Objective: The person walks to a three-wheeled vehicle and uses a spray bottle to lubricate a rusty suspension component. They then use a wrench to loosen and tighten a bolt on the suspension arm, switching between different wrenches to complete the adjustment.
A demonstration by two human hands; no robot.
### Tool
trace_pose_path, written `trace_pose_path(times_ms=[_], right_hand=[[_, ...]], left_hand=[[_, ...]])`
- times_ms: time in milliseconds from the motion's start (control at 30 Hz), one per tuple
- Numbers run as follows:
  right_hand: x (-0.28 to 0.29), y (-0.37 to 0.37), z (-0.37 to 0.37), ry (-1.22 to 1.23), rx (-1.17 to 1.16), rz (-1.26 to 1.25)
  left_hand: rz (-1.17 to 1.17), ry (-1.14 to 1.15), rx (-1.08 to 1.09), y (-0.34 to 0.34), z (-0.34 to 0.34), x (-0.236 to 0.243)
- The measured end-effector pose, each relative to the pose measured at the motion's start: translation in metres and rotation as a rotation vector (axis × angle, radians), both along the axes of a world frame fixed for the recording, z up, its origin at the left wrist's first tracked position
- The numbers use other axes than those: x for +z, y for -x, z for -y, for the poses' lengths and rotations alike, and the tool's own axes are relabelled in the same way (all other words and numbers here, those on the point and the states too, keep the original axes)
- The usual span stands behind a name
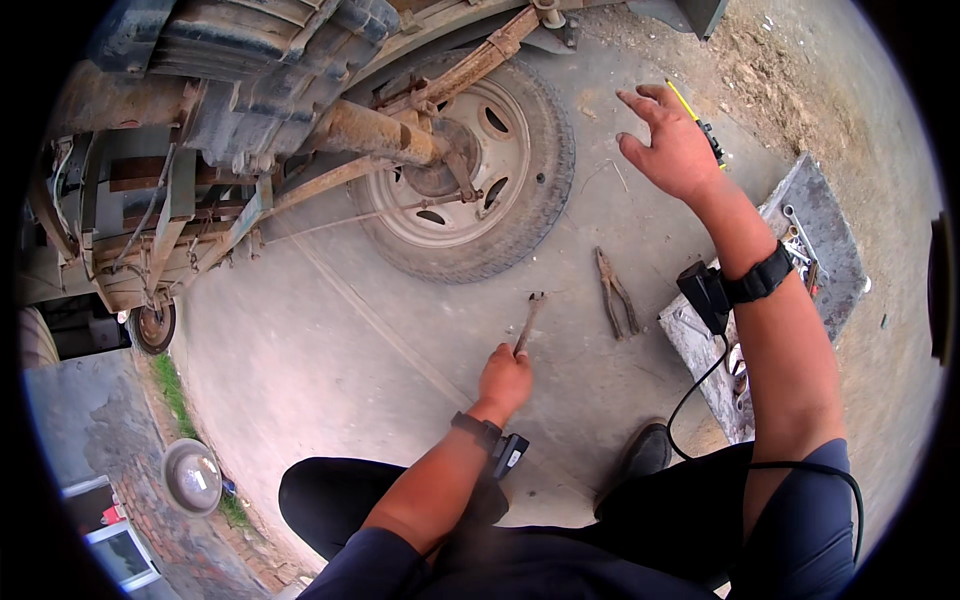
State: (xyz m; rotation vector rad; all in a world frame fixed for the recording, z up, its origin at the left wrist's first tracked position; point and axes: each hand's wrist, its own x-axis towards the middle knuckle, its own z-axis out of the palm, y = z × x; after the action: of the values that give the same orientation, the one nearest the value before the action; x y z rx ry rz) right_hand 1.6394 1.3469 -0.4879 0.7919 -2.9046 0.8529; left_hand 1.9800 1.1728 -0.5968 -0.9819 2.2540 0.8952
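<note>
My left hand (pixel 505 375) is closed round a rusty open-end wrench (pixel 530 318), held upright above the concrete. My right hand (pixel 670 150) is raised at the upper right, fingers apart and slightly bent, holding nothing. Just beyond it lies a yellow and black tool (pixel 712 135), partly hidden by the hand. Worn pliers (pixel 615 295) with their handles toward me lie on the ground, right of the wrench. Under and beside my right forearm is a grey metal tray (pixel 835 245) with several wrenches and small parts in it, partly covered by the arm.
A vehicle's rusty axle (pixel 380 135) and underframe fill the upper left, beside a large wheel (pixel 530 210). A small wheel (pixel 155 325) sits farther left. A metal basin (pixel 190 475) is by a brick edge at lower left. Dirt (pixel 790 90) lines the upper right.
</note>
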Motion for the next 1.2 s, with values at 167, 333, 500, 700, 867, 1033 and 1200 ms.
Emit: trace_pose_path(times_ms=[167, 333, 500, 700, 867, 1033, 1200], right_hand=[[0.054, 0.033, -0.054, -0.047, 0.028, -0.250], [0.073, 0.026, -0.137, -0.185, 0.082, -0.298], [0.055, -0.032, -0.210, -0.342, 0.030, 0.104], [0.001, -0.106, -0.295, -0.505, -0.057, 0.330], [-0.038, -0.144, -0.318, -0.569, -0.209, 0.523], [-0.074, -0.164, -0.310, -0.600, -0.155, 0.658], [-0.076, -0.170, -0.273, -0.416, -0.071, 0.642]], left_hand=[[0.076, -0.038, -0.040, -0.005, -0.001, -0.010], [0.111, -0.049, -0.044, -0.008, -0.007, -0.011], [0.017, -0.034, -0.020, -0.019, -0.007, -0.029], [0.014, -0.055, 0.051, -0.013, -0.005, -0.032], [-0.052, -0.009, 0.022, -0.014, 0.009, -0.051], [-0.063, -0.064, 0.039, -0.005, 0.007, -0.044], [-0.065, -0.151, 0.123, -0.005, 0.005, -0.038]])
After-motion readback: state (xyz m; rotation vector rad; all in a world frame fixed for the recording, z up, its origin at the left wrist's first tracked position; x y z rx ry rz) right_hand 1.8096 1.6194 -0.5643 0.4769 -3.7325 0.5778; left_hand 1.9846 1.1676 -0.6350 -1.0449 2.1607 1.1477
